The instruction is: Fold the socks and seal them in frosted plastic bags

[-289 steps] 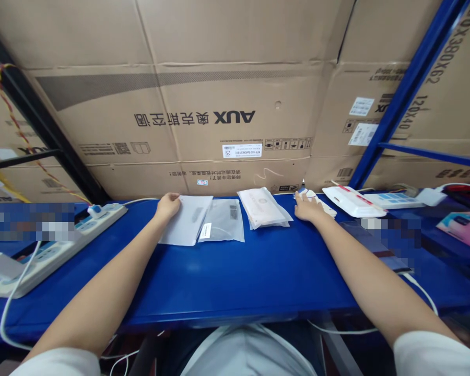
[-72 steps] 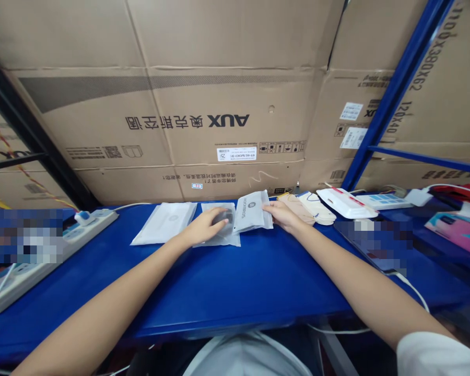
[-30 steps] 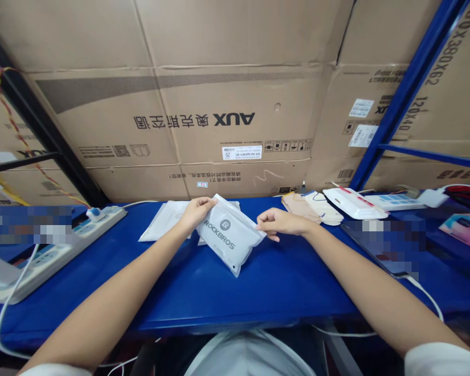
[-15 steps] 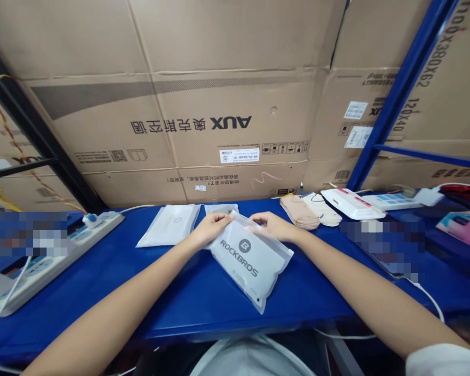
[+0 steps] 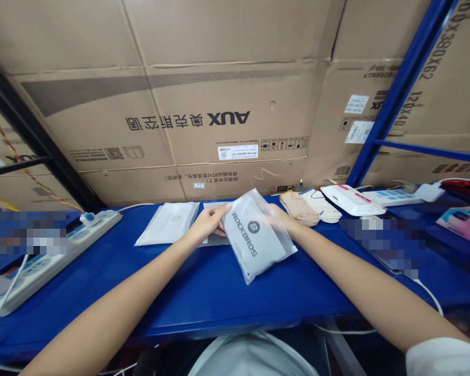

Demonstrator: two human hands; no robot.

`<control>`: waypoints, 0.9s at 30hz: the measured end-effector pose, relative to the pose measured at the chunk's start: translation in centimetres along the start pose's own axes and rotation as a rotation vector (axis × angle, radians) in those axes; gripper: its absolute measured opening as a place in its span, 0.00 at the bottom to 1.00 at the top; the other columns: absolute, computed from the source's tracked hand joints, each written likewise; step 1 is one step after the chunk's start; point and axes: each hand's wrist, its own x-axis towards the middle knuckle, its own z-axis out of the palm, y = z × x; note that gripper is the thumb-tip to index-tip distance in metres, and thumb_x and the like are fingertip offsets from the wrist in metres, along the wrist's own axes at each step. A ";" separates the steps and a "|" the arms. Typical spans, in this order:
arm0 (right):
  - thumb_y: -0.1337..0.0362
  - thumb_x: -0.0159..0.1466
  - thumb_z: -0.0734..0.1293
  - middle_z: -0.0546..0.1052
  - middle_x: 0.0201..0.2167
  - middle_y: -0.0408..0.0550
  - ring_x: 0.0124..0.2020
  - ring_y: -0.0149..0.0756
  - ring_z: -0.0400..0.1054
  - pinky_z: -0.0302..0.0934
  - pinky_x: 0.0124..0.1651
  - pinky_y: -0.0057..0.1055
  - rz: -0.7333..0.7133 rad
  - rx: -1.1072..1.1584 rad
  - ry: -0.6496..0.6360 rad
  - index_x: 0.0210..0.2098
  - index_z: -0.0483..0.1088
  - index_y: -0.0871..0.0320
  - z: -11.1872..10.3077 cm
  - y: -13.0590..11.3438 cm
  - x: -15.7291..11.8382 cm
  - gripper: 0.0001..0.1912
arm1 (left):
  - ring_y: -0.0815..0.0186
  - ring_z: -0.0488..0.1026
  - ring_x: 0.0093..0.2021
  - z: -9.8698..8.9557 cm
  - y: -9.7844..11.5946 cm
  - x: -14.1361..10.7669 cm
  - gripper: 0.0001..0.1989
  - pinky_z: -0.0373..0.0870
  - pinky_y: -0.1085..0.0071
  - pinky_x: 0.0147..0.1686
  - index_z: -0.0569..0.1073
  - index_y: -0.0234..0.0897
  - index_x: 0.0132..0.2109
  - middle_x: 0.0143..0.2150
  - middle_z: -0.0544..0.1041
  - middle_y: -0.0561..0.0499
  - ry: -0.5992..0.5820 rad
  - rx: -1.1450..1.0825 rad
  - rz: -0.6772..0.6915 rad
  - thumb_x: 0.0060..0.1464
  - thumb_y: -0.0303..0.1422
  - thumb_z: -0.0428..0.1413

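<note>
A frosted plastic bag (image 5: 254,235) printed ROCKBROS is held up, tilted, above the blue table. My left hand (image 5: 213,222) pinches its upper left edge between thumb and fingers. Behind or within the bag's clear upper right part is my right hand (image 5: 276,216), its fingers blurred by the plastic, so their grip cannot be made out. Left of my left hand, a pile of similar white bags (image 5: 168,222) lies flat. Another bag (image 5: 215,239) lies partly hidden behind my left hand and the held bag.
A white power strip (image 5: 58,256) with plugs and cables runs along the left. Beige and white cloth pieces (image 5: 309,206), a white tray (image 5: 350,201) and a second power strip (image 5: 394,197) are at the back right. Cardboard (image 5: 188,94) stands behind the blue table (image 5: 203,292).
The held bag has been raised and turned more upright, its lower corner moving up and left. My right hand has gone from the bag's top edge to behind or inside its clear part.
</note>
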 end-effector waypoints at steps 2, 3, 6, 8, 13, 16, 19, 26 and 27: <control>0.55 0.51 0.74 0.80 0.34 0.48 0.37 0.46 0.73 0.66 0.35 0.33 0.067 0.167 0.120 0.40 0.75 0.58 -0.3 0.2 0.1 0.20 | 0.64 0.74 0.25 -0.6 0.3 0.2 0.23 0.72 0.69 0.26 0.73 0.35 0.34 0.25 0.75 0.49 -0.047 -0.057 -0.079 0.49 0.53 0.60; 0.54 0.50 0.75 0.80 0.33 0.48 0.35 0.45 0.73 0.67 0.34 0.33 0.086 0.250 0.163 0.40 0.75 0.58 -0.4 0.3 0.1 0.21 | 0.65 0.74 0.24 -1.0 0.3 0.4 0.23 0.73 0.69 0.26 0.73 0.34 0.33 0.24 0.76 0.49 -0.050 -0.089 -0.080 0.47 0.53 0.61; 0.53 0.47 0.77 0.80 0.33 0.47 0.33 0.41 0.74 0.68 0.34 0.33 0.104 0.464 0.265 0.40 0.74 0.57 -0.2 0.5 0.3 0.24 | 0.70 0.73 0.23 -2.0 0.1 1.0 0.22 0.72 0.74 0.25 0.70 0.35 0.27 0.23 0.75 0.51 0.021 -0.184 0.031 0.44 0.50 0.65; 0.52 0.49 0.76 0.80 0.35 0.46 0.35 0.40 0.74 0.68 0.37 0.33 0.092 0.580 0.345 0.40 0.73 0.56 -0.1 0.6 0.6 0.23 | 0.72 0.71 0.22 -2.6 -0.3 1.4 0.23 0.71 0.76 0.24 0.68 0.35 0.25 0.23 0.74 0.52 0.068 -0.221 0.077 0.43 0.50 0.66; 0.50 0.52 0.74 0.80 0.43 0.47 0.49 0.42 0.72 0.69 0.49 0.36 -0.102 0.747 0.597 0.43 0.70 0.53 -0.9 0.9 1.6 0.23 | 0.71 0.73 0.24 -3.1 -1.1 2.1 0.23 0.72 0.75 0.26 0.69 0.34 0.27 0.24 0.74 0.52 0.143 -0.277 0.072 0.45 0.49 0.65; 0.47 0.57 0.70 0.79 0.44 0.48 0.52 0.43 0.71 0.70 0.49 0.37 -0.198 0.797 0.727 0.45 0.68 0.51 -2.4 1.6 2.1 0.21 | 0.70 0.74 0.28 -2.9 -1.2 2.3 0.19 0.74 0.74 0.29 0.70 0.34 0.32 0.29 0.76 0.51 0.186 -0.388 0.067 0.47 0.45 0.66; 0.45 0.60 0.67 0.79 0.45 0.48 0.53 0.40 0.71 0.71 0.47 0.37 -0.224 0.844 0.806 0.45 0.66 0.50 -3.8 2.6 2.5 0.21 | 0.71 0.75 0.30 -2.9 -1.2 2.4 0.16 0.73 0.74 0.32 0.71 0.35 0.36 0.32 0.78 0.51 0.229 -0.470 0.061 0.49 0.42 0.64; 0.47 0.62 0.63 0.79 0.47 0.50 0.50 0.40 0.73 0.71 0.48 0.39 -0.095 0.945 0.864 0.46 0.68 0.53 -5.8 5.0 3.1 0.20 | 0.63 0.78 0.34 -3.8 -1.5 3.1 0.11 0.73 0.70 0.34 0.74 0.36 0.39 0.34 0.80 0.48 0.344 -0.529 -0.007 0.55 0.40 0.58; 0.47 0.62 0.63 0.79 0.46 0.50 0.49 0.42 0.74 0.71 0.47 0.39 -0.064 0.926 0.833 0.45 0.68 0.54 -6.1 5.4 3.1 0.20 | 0.61 0.79 0.35 -4.2 -1.6 3.2 0.12 0.74 0.68 0.35 0.74 0.36 0.39 0.35 0.81 0.46 0.358 -0.541 -0.041 0.56 0.40 0.57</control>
